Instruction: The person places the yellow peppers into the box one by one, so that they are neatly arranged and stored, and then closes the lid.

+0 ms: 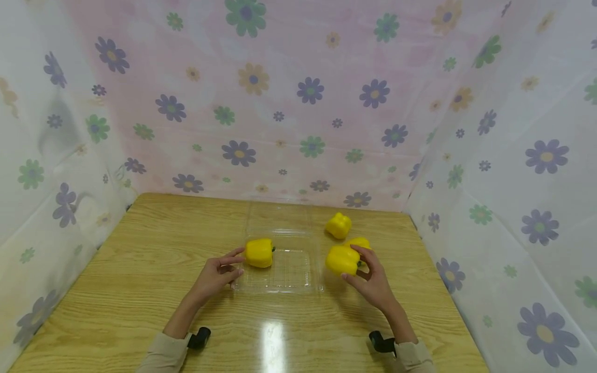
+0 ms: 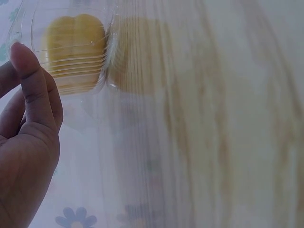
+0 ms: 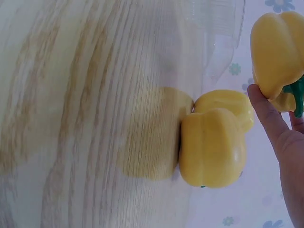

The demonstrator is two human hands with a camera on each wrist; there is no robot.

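My right hand point(image 1: 374, 282) grips a yellow bell pepper point(image 1: 342, 260) between thumb and fingers, its green stem toward the palm. In the right wrist view this pepper point(image 3: 278, 52) is held up off the wooden table. A clear plastic clamshell container point(image 1: 291, 282) lies with its lid folded back, away from me. Inside its left part sits another yellow bell pepper point(image 1: 258, 253), lying on its side with the stem to the right. My left hand point(image 1: 215, 277) pinches the container's left rim; the left wrist view shows the thumb at the edge of the clear wall point(image 2: 78, 66).
Two more yellow bell peppers stand on the table to the right of the container: one farther back point(image 1: 338, 226), one partly hidden behind the held pepper point(image 1: 358, 242). A flowered cloth point(image 1: 280, 129) screens the back and both sides of the wooden table point(image 1: 154, 248).
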